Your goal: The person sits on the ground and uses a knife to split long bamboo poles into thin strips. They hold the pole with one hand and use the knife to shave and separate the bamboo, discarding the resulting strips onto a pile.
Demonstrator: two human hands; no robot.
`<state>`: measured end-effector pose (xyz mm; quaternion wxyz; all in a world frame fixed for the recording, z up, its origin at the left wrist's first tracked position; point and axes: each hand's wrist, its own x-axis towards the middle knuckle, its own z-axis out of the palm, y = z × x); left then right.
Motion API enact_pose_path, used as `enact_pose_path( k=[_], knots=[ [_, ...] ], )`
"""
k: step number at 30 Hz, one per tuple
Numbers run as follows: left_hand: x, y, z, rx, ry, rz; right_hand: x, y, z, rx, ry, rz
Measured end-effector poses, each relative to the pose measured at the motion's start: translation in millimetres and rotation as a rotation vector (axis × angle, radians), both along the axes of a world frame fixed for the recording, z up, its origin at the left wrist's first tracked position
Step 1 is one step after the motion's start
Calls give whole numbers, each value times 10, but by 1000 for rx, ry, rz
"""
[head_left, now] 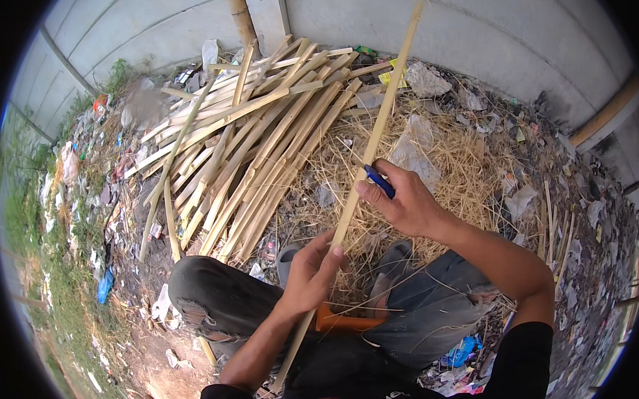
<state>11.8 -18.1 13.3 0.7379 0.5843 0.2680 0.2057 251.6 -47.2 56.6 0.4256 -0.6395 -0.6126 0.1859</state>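
Left hand (309, 270), nearest camera, grip wrapped round long bamboo strip (377, 134), low on its length, above knees in torn grey trousers (224, 301). Strip slants up and right, top end reaching concrete wall (468, 25). Right hand (404, 200) higher on same strip, grip clamped on blue-handled knife (379, 181), thumb pressed against strip. Pile of split bamboo strips (254, 138) lies on ground beyond left knee. Straw-like shavings (459, 166) spread beside pile, litter scattered around.
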Motion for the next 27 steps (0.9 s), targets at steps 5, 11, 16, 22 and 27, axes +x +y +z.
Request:
enact_pose_path(
  k=[5, 11, 16, 22, 27],
  knots=[
    [69, 39, -95, -15, 47, 57, -75, -215, 57, -281, -226, 142],
    [56, 81, -199, -93, 94, 86, -189, -332, -120, -195, -354, 305],
    [57, 34, -12, -124, 132, 39, 332, 16, 19, -331, -201, 26],
    [63, 45, -74, -3, 156, 22, -135, -277, -61, -346, -314, 341],
    [-52, -45, -71, 223, 167, -7, 784, 116, -85, -218, -152, -179]
  ],
)
